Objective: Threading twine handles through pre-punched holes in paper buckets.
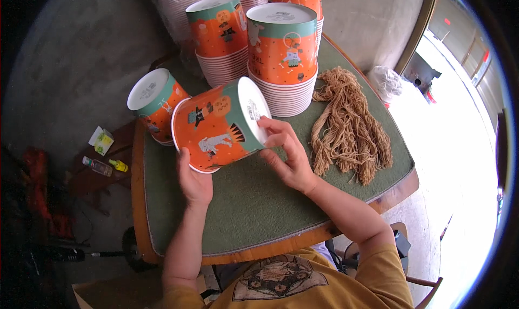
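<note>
An orange and green paper bucket [208, 128] with cartoon figures is held tilted above the table, its white base turned to the upper right. My left hand [194, 179] grips it near the white rim at the lower left, partly hidden behind it. At the base end, my right hand [286, 155] has its thumb and fingers on the bottom edge. Behind it, a similar upside-down bucket [157, 101] rests at the table's left edge. Two stacks of nested buckets stand bottom-up farther back, one topped by an orange bucket [284, 44], the other by a smaller-looking bucket [219, 28].
A bundle of tan cords [354, 128] lies on the right of the green-covered table [243, 212]. More stacked buckets in clear plastic [178, 1] stand at the back by the wall. Small bottles [97, 166] sit on a low brown surface at left. A wooden chair [427, 287] is at lower right.
</note>
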`<action>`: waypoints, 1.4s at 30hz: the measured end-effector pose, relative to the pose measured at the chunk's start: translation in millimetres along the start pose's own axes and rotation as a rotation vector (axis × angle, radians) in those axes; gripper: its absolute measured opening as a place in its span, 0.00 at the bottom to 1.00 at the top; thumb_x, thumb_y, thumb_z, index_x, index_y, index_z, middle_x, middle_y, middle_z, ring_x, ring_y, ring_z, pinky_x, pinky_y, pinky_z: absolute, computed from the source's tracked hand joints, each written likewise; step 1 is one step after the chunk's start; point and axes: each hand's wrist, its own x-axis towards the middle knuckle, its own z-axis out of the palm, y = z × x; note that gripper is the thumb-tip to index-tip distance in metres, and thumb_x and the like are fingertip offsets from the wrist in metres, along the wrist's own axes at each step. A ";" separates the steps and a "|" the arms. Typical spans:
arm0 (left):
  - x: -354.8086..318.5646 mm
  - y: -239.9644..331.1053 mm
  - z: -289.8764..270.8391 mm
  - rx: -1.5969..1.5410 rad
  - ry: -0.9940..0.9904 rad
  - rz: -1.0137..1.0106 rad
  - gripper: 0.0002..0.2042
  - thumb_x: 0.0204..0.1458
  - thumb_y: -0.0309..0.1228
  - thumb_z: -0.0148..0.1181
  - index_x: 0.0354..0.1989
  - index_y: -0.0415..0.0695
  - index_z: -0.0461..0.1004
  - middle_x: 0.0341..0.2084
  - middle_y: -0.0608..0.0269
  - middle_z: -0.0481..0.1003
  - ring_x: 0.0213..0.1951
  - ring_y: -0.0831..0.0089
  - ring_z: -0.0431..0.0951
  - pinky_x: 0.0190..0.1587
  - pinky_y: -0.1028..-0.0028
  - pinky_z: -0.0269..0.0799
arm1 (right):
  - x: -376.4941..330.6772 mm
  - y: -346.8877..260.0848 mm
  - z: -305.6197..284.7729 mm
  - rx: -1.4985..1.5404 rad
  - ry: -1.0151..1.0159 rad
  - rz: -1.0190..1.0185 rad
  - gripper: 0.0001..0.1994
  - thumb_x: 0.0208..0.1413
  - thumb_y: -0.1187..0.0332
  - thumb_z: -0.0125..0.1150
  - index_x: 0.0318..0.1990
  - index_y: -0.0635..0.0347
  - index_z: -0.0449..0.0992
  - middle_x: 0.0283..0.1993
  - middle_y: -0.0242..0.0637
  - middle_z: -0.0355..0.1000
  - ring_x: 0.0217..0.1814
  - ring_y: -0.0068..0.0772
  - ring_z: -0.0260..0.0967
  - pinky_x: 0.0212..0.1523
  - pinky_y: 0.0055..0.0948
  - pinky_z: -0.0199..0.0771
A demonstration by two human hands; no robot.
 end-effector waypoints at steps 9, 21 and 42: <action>-30.8 -8.4 9.1 1.091 -0.442 0.731 0.25 0.54 0.26 0.59 0.60 0.37 0.58 0.47 0.50 0.70 0.48 0.62 0.73 0.54 0.61 0.68 | -6.0 17.4 10.8 1.094 0.231 0.762 0.05 0.67 0.67 0.49 0.46 0.46 0.61 0.45 0.25 0.67 0.49 0.21 0.63 0.54 0.30 0.63; -51.8 15.9 44.7 1.929 -0.459 1.258 0.19 0.53 0.34 0.58 0.55 0.59 0.75 0.31 0.72 0.67 0.40 0.76 0.72 0.60 0.61 0.55 | -5.4 5.0 11.4 1.053 0.195 1.009 0.26 0.68 0.52 0.41 0.66 0.58 0.60 0.66 0.38 0.63 0.67 0.38 0.60 0.67 0.41 0.58; 8.5 -3.5 -8.3 1.102 -0.391 0.973 0.56 0.44 0.63 0.63 0.72 0.56 0.29 0.69 0.36 0.37 0.68 0.40 0.53 0.59 0.45 0.69 | -1.7 13.2 -4.7 0.679 -0.137 0.639 0.28 0.62 0.51 0.56 0.60 0.61 0.59 0.60 0.39 0.62 0.64 0.30 0.56 0.66 0.31 0.54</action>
